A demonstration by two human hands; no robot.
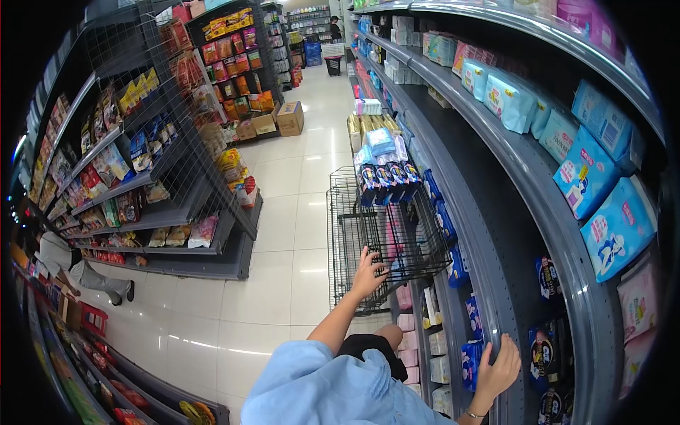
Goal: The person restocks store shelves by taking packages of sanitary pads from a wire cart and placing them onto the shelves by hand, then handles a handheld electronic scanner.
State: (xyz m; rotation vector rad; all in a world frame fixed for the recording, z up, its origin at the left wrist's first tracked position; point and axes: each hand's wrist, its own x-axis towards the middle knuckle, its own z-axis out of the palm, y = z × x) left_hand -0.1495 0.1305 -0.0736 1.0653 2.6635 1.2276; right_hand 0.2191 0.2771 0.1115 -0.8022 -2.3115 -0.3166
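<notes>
No text you can read for certain.
Your blue packs [617, 229] at right carry pink-and-white logo lettering, too soft to spell out; same for the white-and-aqua pack [508, 103] farther up. Dark packs [545, 358] low at right show pale lettering, blurred. Dark-blue boxes [390, 182] on your wire rack [343, 265] bear white marks, too small. Yellow bags [228, 25] across the aisle: printed, brand unreadable to you.

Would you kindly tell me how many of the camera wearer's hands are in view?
2: the left hand is at the near part of the wire cart, and the right hand is at the grey shelf edge. Neither is hidden.
</notes>
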